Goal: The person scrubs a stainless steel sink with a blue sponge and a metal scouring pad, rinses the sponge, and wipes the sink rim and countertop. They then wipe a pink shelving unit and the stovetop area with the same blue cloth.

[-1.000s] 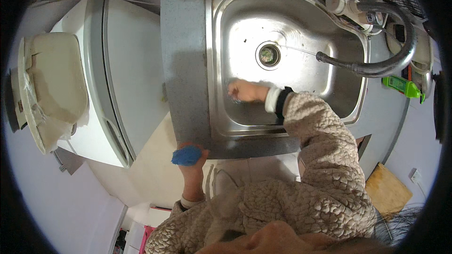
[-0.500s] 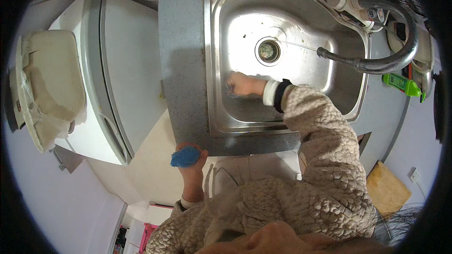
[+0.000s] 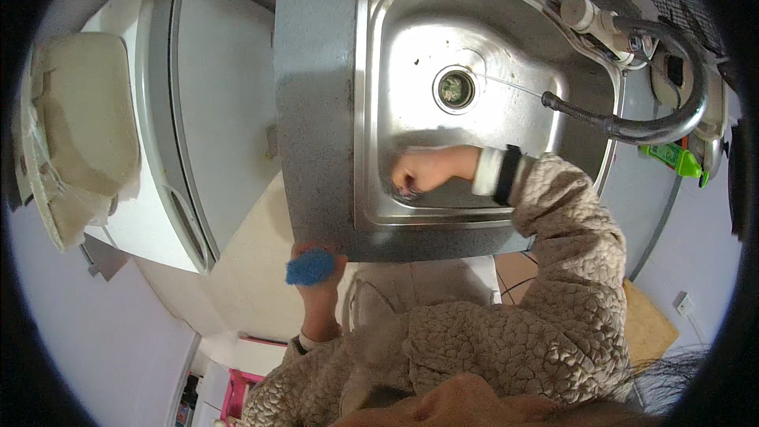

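Note:
My right hand [image 3: 427,170] is down in the steel sink [image 3: 506,138], closed round what looks like a steel wool scourer [image 3: 407,192], mostly hidden under the fingers. It presses against the near left part of the basin, a little blurred by motion. Below the counter's front edge, my left hand [image 3: 320,289] grips a fuzzy blue scrubbing sponge [image 3: 310,267]. A thin stream of water runs from the curved faucet [image 3: 672,122] towards the drain [image 3: 455,90], where pale green scraps sit. A dark speck lies on the basin floor.
Grey counter [image 3: 320,126] borders the sink on the left and front. Further left stands a white fridge [image 3: 225,95] with a beige plastic-covered tub [image 3: 83,111] by it. A green bottle [image 3: 676,160] lies right of the faucet. A wooden board [image 3: 648,324] stands at lower right.
My right hand has moved nearer along the basin's bottom and slightly right, still closed. The left hand keeps the blue sponge in about the same place. The whole view has shifted a little.

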{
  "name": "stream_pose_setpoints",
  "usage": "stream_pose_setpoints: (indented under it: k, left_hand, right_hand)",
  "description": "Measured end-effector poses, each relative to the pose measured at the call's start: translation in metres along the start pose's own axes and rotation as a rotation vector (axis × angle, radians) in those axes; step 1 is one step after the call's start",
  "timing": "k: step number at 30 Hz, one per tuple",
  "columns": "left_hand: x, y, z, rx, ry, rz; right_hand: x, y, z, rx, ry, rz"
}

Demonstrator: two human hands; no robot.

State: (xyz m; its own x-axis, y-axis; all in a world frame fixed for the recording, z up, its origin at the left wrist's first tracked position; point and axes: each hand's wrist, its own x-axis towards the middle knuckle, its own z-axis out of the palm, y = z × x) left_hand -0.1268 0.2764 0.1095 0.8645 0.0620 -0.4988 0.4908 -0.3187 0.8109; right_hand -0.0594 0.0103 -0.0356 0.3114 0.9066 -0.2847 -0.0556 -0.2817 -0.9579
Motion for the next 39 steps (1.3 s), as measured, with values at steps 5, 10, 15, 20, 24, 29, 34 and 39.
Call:
stream_pose_setpoints:
  k: [5, 10, 15, 20, 24, 29, 34, 39]
  left_hand:
    - [-0.005, -0.002, 0.000, -0.067, 0.063, -0.073]
    - [0.003, -0.011, -0.010, 0.105, -0.014, 0.036]
    - [-0.001, -0.018, -0.008, -0.151, 0.033, -0.178]
    - [-0.002, -0.013, -0.005, -0.179, -0.040, -0.070]
    - [0.003, -0.017, -0.004, 0.121, -0.102, 0.059]
    - [-0.011, -0.020, -0.006, -0.007, -0.021, -0.066]
    - [-0.010, -0.031, -0.011, -0.159, 0.010, -0.067]
    - [-0.010, -0.024, -0.018, -0.109, -0.074, -0.005]
  right_hand:
    - [-0.022, -0.009, 0.004, -0.023, -0.034, -0.014]
    - [-0.074, -0.009, 0.001, -0.110, -0.238, 0.328]
    - [-0.020, 0.003, 0.016, 0.070, 0.114, 0.163]
    - [-0.070, -0.005, 0.010, -0.012, -0.034, 0.868]
    - [-0.046, 0.032, 0.015, -0.222, 0.017, 0.632]
    - [0.015, 0.103, 0.030, -0.374, 0.318, 0.165]
    - [-0.152, 0.078, 0.040, -0.266, -0.088, 1.025]
    - [-0.103, 0.011, 0.039, -0.045, 0.114, 0.736]
